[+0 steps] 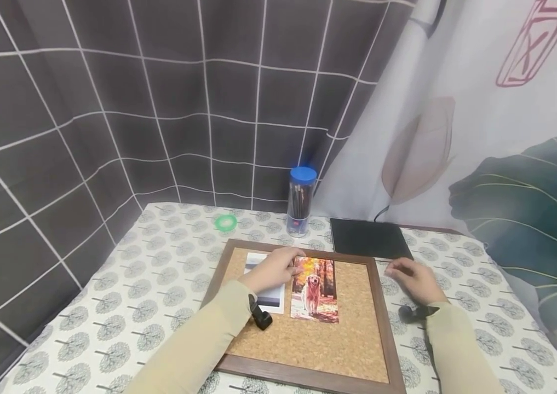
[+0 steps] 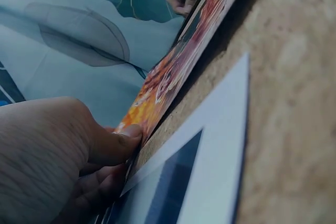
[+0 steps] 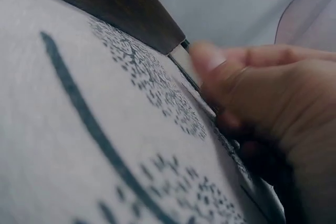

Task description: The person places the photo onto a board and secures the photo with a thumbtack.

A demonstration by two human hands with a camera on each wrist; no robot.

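Note:
A photo of a golden retriever among autumn leaves [image 1: 314, 295] lies over the cork board [image 1: 308, 345], which has a brown wooden frame. My left hand [image 1: 274, 268] pinches this photo at its upper left corner, thumb on top. In the left wrist view the dog photo [image 2: 176, 72] casts a dark shadow on the cork. Partly hidden beneath my left hand is a second, white-bordered picture [image 1: 274, 303]. My right hand [image 1: 417, 280] hovers beside the frame's right edge, fingers loosely curled and thumb close to the index finger [image 3: 247, 77]; nothing shows between them.
Behind the board stand a clear tube with a blue lid [image 1: 300, 202] holding slim dark sticks, and a flat black pad [image 1: 371, 238]. A green ring-shaped item [image 1: 226, 222] lies further left on the tree-patterned tablecloth [image 1: 125, 306]. Curtains hang around the table.

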